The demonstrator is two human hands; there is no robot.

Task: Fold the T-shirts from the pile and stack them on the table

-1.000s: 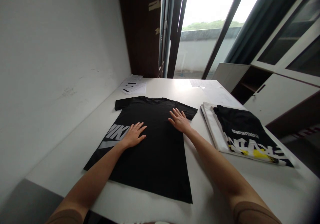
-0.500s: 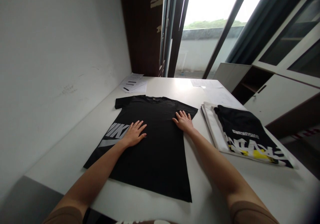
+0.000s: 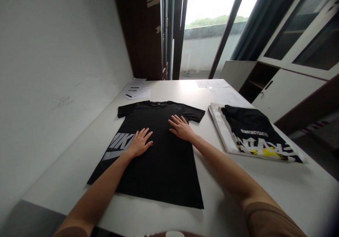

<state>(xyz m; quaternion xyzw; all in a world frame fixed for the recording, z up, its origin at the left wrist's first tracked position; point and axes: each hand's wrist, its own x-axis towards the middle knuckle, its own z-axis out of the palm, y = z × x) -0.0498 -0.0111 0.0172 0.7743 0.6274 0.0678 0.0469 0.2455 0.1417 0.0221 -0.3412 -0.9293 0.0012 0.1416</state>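
A black T-shirt (image 3: 161,166) lies spread flat on the white table (image 3: 182,87), its collar at the far side and its hem toward me. Grey lettering and a grey stripe show on its left side, partly covered by my left arm. My left hand (image 3: 139,143) rests flat on the shirt's middle left, fingers spread, next to the lettering. On the upper right of the shirt, below the right sleeve, my right hand (image 3: 181,128) lies palm down with its fingers apart. Neither hand grips the fabric.
Folded clothes (image 3: 249,119), black with white and yellow print over white ones, lie stacked at the table's right. Papers (image 3: 136,89) lie at the far left corner, and more paper (image 3: 212,84) at the far right. A wall (image 3: 66,71) borders the left side; cabinets (image 3: 288,89) stand at right.
My right hand has slid left across the shirt, off the sleeve area toward the chest. My left hand stays at nearly the same spot on the shirt. The view has shifted slightly.
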